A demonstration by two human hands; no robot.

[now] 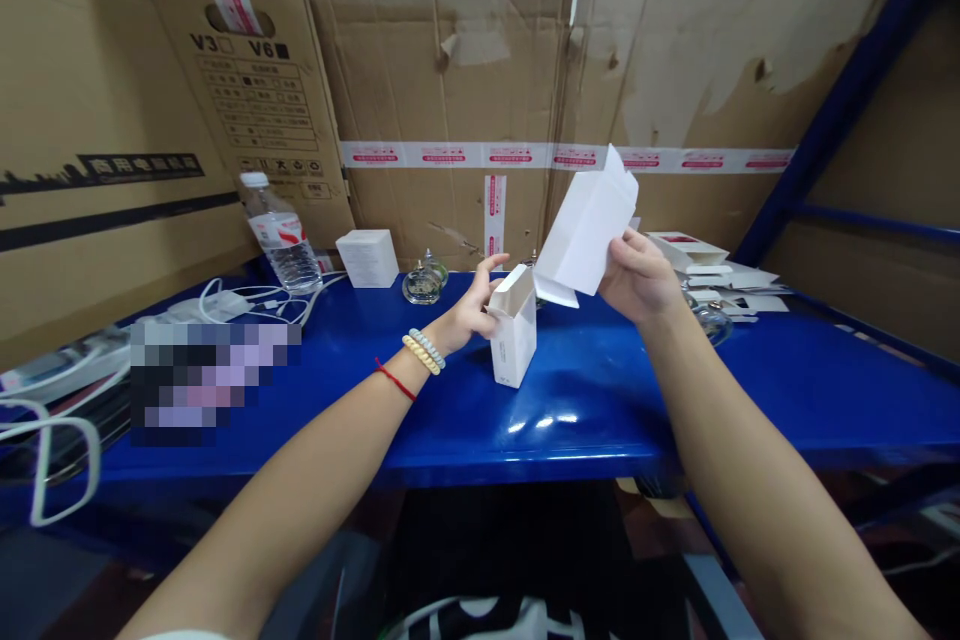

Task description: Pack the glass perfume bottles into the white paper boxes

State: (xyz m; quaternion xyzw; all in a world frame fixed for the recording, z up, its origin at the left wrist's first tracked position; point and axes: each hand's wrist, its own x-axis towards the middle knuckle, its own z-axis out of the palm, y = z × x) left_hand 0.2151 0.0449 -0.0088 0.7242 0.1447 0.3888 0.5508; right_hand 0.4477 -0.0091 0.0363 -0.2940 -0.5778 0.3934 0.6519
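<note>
In the head view, my left hand grips a small white box near its top, one finger stretched out behind it. That box stands upright at the middle of the table, its top end open; what is inside cannot be seen. My right hand pinches a larger white carton by its right side. The carton is tilted in the air just above and right of the small box, with loose flaps at both ends. Round glass bottles stand behind my left hand.
On the blue table, a closed white box and a water bottle stand at the back left. White cables run along the left side. Flattened cartons are piled at the right, beside another glass bottle. Cardboard walls the back.
</note>
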